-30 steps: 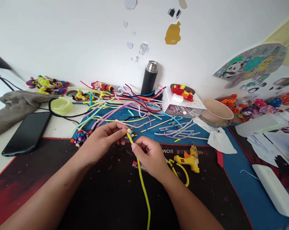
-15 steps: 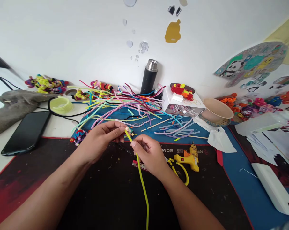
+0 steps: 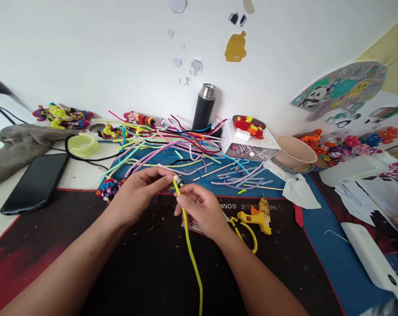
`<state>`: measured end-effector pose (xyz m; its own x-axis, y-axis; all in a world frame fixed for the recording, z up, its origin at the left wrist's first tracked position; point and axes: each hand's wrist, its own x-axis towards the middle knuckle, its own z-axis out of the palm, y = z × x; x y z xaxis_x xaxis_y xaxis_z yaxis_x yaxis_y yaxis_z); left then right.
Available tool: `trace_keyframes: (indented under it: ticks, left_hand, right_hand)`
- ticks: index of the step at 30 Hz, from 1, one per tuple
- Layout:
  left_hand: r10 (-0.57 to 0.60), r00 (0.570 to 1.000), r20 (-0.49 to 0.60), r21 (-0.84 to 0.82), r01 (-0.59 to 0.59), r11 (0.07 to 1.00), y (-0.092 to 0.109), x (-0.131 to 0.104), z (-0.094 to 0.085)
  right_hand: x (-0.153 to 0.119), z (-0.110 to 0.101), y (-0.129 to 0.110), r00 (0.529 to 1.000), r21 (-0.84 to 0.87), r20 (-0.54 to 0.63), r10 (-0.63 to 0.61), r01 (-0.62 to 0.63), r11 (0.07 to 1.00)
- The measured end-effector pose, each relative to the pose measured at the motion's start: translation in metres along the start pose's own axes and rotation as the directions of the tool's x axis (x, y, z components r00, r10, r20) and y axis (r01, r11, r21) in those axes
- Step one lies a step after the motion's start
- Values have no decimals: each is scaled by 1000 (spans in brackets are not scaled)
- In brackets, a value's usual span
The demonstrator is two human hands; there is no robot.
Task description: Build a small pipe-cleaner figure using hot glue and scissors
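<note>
Pinching a yellow-green pipe cleaner (image 3: pixel 190 249)
Gripped near its top by the left hand (image 3: pixel 141 188), just below by the right hand (image 3: pixel 202 211).

A yellow glue gun (image 3: pixel 260 217) lies on black mat (image 3: pixel 146 267).

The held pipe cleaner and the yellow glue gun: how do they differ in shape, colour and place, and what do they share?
Shape: the pipe cleaner is long and thin; the glue gun is shorter and chunky.
Colour: the pipe cleaner is plain yellow-green; the glue gun is yellow with an orange trigger.
Place: the pipe cleaner is in the right hand; the glue gun lies on the dark mat.
Shared: both are brightly coloured.
</note>
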<state>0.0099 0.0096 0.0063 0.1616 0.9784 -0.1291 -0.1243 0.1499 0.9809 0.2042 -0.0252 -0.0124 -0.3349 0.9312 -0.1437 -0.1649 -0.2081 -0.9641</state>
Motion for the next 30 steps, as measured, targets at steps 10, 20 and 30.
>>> trace_keyframes:
  ticks: [10,20,30]
  left_hand:
    - [-77,997,4,-164,77,983,9,2,-2]
    - [-114,993,23,-299,115,947,15,2,-7]
    - [-190,972,140,-456,234,859,11,4,-17]
  right_hand:
    - [5,3,-4,999,-75,-36,-16,13,997]
    - [11,3,-18,993,-223,-81,-87,67,973]
    - [18,-3,-32,990,-397,-48,-135,105,912]
